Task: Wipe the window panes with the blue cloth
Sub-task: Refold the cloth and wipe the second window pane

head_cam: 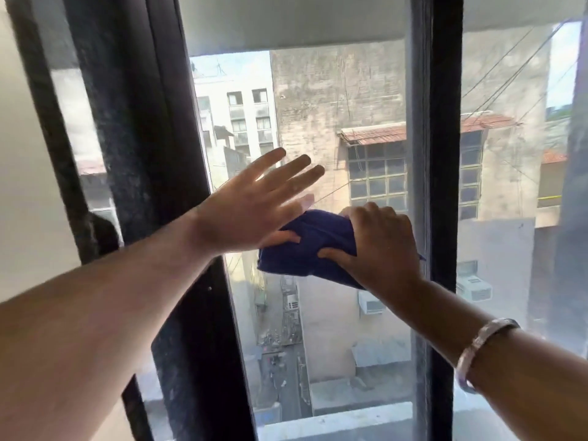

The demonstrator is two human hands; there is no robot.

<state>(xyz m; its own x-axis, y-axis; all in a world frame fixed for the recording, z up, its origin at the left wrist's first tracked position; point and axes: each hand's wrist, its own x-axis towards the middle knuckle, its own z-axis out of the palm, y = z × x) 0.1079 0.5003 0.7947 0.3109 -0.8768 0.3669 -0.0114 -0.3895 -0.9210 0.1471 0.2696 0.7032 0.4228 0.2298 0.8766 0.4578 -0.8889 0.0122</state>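
A bunched blue cloth (305,246) is pressed against the middle window pane (318,106). My right hand (378,243) grips it from the right, fingers dug into the fabric. My left hand (251,205) is spread flat with fingers apart at the pane's left side; its thumb touches the cloth's left edge. A bracelet (477,348) sits on my right wrist.
A thick dark frame post (143,122) stands left of the pane and a thinner dark post (445,122) right of it. A dusty right pane (515,186) and a narrow left pane (82,122) flank them. Buildings and an alley show far below.
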